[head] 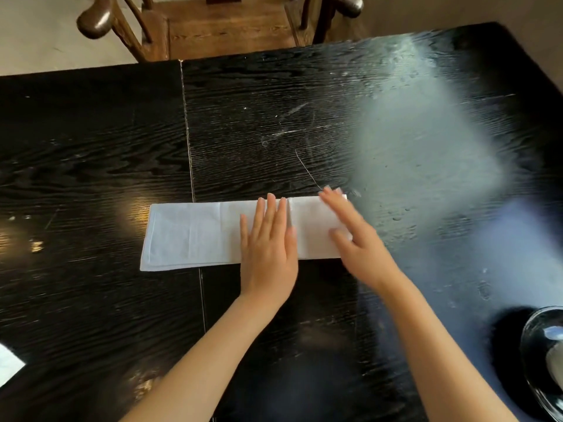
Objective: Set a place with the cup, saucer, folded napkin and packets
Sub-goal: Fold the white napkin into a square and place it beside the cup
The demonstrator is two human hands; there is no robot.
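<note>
Head view: the black wooden table (304, 123) fills the frame, with a seam running front to back under your work. A wooden chair (219, 25) stands at the far edge. At the near right corner sits a dark glossy rounded vessel (545, 360); whether it is the cup or the saucer cannot be determined. No packets are identifiable.

The napkin (195, 236) lies flat in front of you as a long white strip, straddling the seam. Your left hand (269, 248) rests palm-down on its middle, fingers extended and together, gripping nothing. Your right hand (353, 236) lies over the right end, fingers spread and flat; it is blurred, and no pinch is visible.

Assessment: folding is in progress; placement has not begun. Keep the left palm as the anchor. Bring the right end across in one pass, align the edges squarely, then press the crease from centre outward. Check the layered left edge for creep.
</note>
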